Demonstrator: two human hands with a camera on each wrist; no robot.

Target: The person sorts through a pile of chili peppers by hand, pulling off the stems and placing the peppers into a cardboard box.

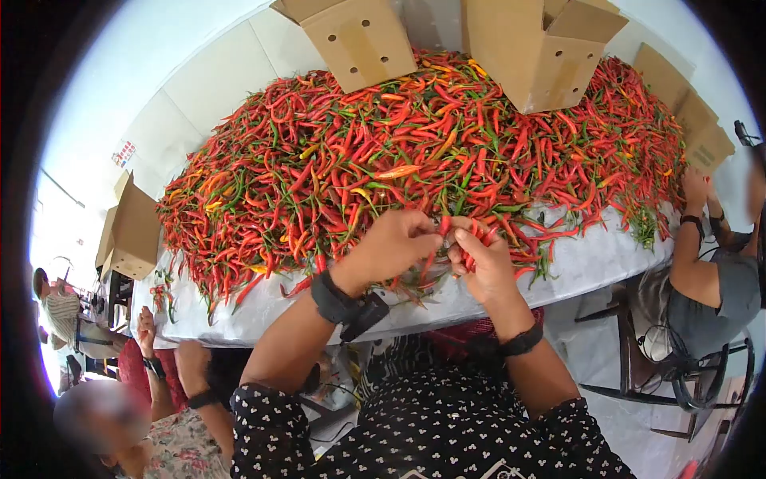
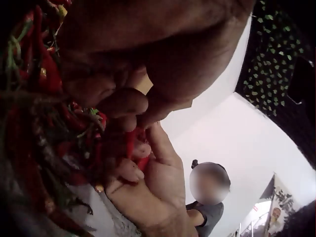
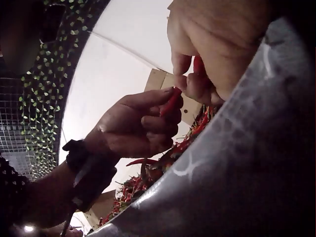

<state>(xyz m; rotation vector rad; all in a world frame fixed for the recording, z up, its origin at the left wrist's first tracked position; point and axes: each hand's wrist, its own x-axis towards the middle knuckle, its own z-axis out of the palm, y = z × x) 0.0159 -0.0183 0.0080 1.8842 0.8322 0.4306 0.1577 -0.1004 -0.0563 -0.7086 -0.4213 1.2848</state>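
Observation:
A large heap of red, orange and green chillies [image 1: 359, 160] covers the table. Above its front edge, my left hand [image 1: 396, 249] pinches a red chilli [image 3: 171, 102] between thumb and curled fingers, clearest in the right wrist view. Close beside it, my right hand [image 1: 487, 267] holds several red chillies [image 1: 476, 243] in its curled fingers, and its fingertips meet the left hand's chilli at one end. In the left wrist view the right hand [image 2: 148, 187] faces up below the dark left hand [image 2: 163, 44], with red showing between them.
Two cardboard boxes [image 1: 359, 44] [image 1: 531, 60] stand on the back of the heap, another box [image 1: 132, 231] at the left end. The pale table cover [image 1: 590, 263] shows along the front edge. One person sits at the lower left; another reaches into the heap's right end.

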